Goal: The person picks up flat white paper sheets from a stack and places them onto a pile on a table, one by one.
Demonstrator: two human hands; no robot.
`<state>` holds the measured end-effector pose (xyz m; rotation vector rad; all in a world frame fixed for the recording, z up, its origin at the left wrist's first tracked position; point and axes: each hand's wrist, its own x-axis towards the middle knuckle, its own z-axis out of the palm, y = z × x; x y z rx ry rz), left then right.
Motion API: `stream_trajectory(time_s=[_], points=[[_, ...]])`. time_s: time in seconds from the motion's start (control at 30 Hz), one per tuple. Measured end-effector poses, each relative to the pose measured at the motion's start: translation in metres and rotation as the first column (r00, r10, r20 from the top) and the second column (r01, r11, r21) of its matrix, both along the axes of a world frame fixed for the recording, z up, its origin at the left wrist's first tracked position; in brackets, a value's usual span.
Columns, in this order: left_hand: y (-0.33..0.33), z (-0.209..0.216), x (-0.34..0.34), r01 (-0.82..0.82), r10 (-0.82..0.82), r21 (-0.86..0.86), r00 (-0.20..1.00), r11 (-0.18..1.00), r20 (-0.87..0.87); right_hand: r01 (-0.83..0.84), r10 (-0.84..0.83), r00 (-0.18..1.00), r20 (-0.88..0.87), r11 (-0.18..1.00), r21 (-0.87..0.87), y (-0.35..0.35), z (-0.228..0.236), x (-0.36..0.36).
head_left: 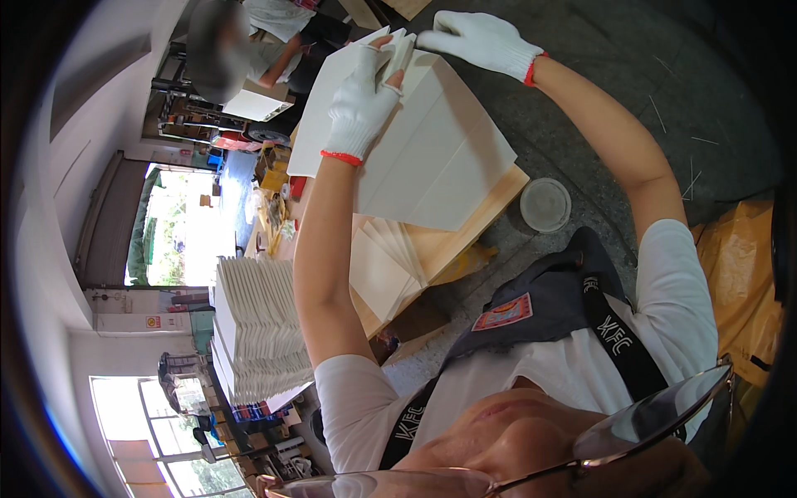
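A large creased sheet of white cardboard [440, 153] stands folded over the wooden table in front of me. My left hand [363, 108], in a white knit glove with a red cuff, grips a narrow folded strip at its far edge; bare thumb and fingertip show on either side of the strip. At the far right corner of the cardboard is my right hand [481, 40], gloved the same way. Its fingers are curled, with the tips next to the folded strip; whether they pinch anything is hidden.
Small white sheets [382, 270] lie fanned on the wooden tabletop [490, 195]. A tall stack of white folded boards [257, 324] stands left. A round tub [545, 205] sits on the floor, right of the table. Another person [274, 50] works at the far left.
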<state>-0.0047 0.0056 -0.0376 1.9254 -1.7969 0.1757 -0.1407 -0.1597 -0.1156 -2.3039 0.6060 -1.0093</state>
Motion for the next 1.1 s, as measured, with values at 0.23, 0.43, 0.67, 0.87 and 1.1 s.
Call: stream_trajectory(time_s=[0.23, 0.43, 0.67, 0.87, 1.1], points=[[-0.001, 0.003, 0.003, -0.013, 0.015, 0.078, 0.999, 0.997, -0.037, -0.057, -0.004, 0.989, -0.145, 0.910, -0.410, 0.005, 0.019, 0.007], [-0.002, 0.004, 0.004, 0.024, -0.018, 0.076, 0.997, 0.997, -0.077, -0.135, 0.134, 0.991, 0.018, 0.991, 0.011, 0.004, 0.009, 0.023], [0.001, 0.000, 0.001, -0.006, 0.016, 0.072, 0.990, 0.997, -0.141, -0.097, 0.090, 0.984, 0.156, 0.995, 0.035, 0.007, -0.009, 0.031], [-0.001, 0.000, 0.001, -0.035, 0.054, 0.101, 0.981, 0.994, -0.186, -0.106, 0.101, 0.978, 0.185, 0.994, 0.021, 0.006, -0.011, 0.030], [-0.002, -0.003, 0.005, 0.026, -0.024, 0.007, 0.982, 1.000, -0.187, -0.092, 0.152, 0.948, 0.280, 0.973, -0.214, 0.007, -0.014, 0.028]])
